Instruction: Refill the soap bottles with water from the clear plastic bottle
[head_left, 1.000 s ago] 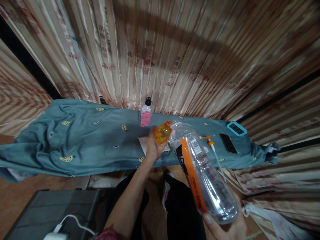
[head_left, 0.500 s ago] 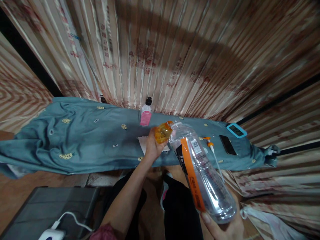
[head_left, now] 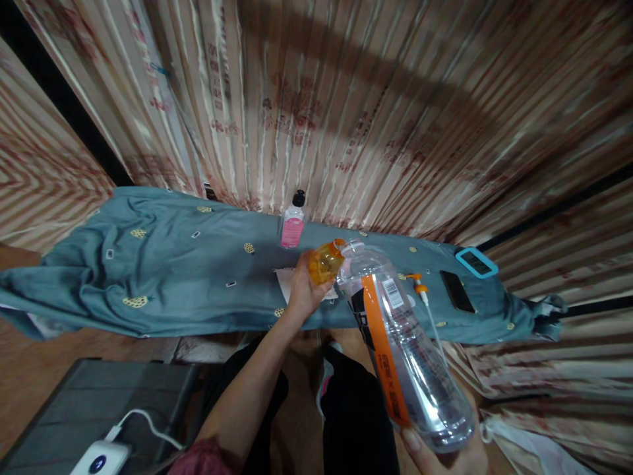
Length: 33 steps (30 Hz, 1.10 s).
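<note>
My left hand (head_left: pixel 301 293) grips a small amber bottle (head_left: pixel 325 261), tilted so its mouth meets the neck of a large clear plastic bottle (head_left: pixel 403 346) with an orange label. My right hand (head_left: pixel 445 455) holds that large bottle by its base at the bottom right, its mouth pointing up and left towards the small one. Both are held above the near edge of a surface covered by a teal cloth (head_left: pixel 173 264). Under my left hand lies a white paper (head_left: pixel 284 285).
On the cloth stand a pink-labelled bottle with a black cap (head_left: pixel 293 226), an orange-and-white pump head with its tube (head_left: pixel 420 290), a black phone (head_left: pixel 457 291) and a blue-framed device (head_left: pixel 477 262). A striped curtain hangs behind. A dark box with a white charger (head_left: pixel 99 456) is at bottom left.
Both hands and both bottles hold nearly the same pose. The view has shifted slightly, so the cloth and items sit a little further right.
</note>
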{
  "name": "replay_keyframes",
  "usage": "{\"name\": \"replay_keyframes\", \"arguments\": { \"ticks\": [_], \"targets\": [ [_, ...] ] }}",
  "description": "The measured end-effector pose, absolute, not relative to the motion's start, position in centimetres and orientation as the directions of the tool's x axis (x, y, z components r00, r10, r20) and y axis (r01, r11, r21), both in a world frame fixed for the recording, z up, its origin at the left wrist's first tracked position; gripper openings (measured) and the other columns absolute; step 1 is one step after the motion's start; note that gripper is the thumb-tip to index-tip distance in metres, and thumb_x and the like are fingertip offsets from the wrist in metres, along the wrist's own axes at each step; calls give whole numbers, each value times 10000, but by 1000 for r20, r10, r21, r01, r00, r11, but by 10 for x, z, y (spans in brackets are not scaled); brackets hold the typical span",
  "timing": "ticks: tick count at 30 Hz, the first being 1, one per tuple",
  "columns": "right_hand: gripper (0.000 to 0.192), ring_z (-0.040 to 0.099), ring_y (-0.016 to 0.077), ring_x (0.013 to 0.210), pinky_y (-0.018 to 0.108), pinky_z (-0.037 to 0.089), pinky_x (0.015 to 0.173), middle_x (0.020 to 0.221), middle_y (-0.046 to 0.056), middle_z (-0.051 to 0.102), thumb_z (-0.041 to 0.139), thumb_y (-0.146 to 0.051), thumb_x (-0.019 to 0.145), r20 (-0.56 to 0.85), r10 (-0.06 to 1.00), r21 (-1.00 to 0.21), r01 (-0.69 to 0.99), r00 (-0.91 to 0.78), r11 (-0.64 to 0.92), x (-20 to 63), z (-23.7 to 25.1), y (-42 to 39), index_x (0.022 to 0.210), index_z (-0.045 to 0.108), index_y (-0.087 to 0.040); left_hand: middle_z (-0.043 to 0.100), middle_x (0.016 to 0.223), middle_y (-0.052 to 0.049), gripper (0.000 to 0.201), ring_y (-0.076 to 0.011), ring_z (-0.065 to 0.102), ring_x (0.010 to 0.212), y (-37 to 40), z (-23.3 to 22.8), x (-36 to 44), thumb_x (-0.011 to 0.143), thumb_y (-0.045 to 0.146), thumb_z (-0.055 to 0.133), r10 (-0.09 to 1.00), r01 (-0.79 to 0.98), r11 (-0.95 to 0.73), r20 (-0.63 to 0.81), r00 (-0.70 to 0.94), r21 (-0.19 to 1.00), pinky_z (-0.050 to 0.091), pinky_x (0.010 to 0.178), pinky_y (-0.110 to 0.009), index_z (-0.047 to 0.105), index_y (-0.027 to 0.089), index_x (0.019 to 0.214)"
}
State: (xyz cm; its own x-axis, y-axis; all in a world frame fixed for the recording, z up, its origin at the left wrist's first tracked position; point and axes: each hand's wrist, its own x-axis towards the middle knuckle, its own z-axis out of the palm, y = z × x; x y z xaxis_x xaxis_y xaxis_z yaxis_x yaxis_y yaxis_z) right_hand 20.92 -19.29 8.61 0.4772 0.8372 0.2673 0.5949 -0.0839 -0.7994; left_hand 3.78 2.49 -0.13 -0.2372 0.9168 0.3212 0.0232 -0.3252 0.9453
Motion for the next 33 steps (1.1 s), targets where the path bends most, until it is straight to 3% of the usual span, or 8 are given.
{"name": "replay_keyframes", "arguments": {
  "ticks": [5,15,21,28,33],
  "targets": [
    [795,704,324,966,407,562,841,1099,146,680,694,-698,739,265,830,-799,594,490,-95,209,86,-193,1279,518,-142,688,1132,-75,670,-278,700,1062,24,-1,38,616,196,848,917,64,-325,331,-224,943,554,1012,-532,512,233,1195],
    [801,714,317,953,399,574,831,1102,133,689,702,-694,725,263,826,-799,593,499,-103,203,89,-192,1297,541,-156,690,1134,-79,679,-272,701,1061,25,0,37,597,182,866,908,86,-335,346,-237,938,573,978,-452,533,221,1188],
    [795,699,332,1034,429,557,909,1167,148,674,699,-696,720,277,818,-799,593,503,-94,202,89,-192,1284,546,-156,696,1105,-77,697,-280,714,1021,23,5,37,568,186,877,910,76,-318,327,-256,945,587,946,-463,541,219,1178],
    [756,710,315,975,413,571,846,1123,141,677,701,-671,731,299,812,-799,597,502,-75,199,89,-191,1261,504,-170,701,1097,-75,723,-287,712,1020,24,4,37,531,162,902,915,34,-309,307,-261,950,578,967,-486,560,234,1164],
    [760,710,305,949,404,566,832,1096,125,674,713,-654,725,297,816,-799,597,495,-71,201,87,-191,1268,497,-169,704,1125,-83,677,-286,716,1035,26,-2,37,603,197,868,904,116,-330,349,-248,937,579,963,-488,541,240,1194]
  ]
}}
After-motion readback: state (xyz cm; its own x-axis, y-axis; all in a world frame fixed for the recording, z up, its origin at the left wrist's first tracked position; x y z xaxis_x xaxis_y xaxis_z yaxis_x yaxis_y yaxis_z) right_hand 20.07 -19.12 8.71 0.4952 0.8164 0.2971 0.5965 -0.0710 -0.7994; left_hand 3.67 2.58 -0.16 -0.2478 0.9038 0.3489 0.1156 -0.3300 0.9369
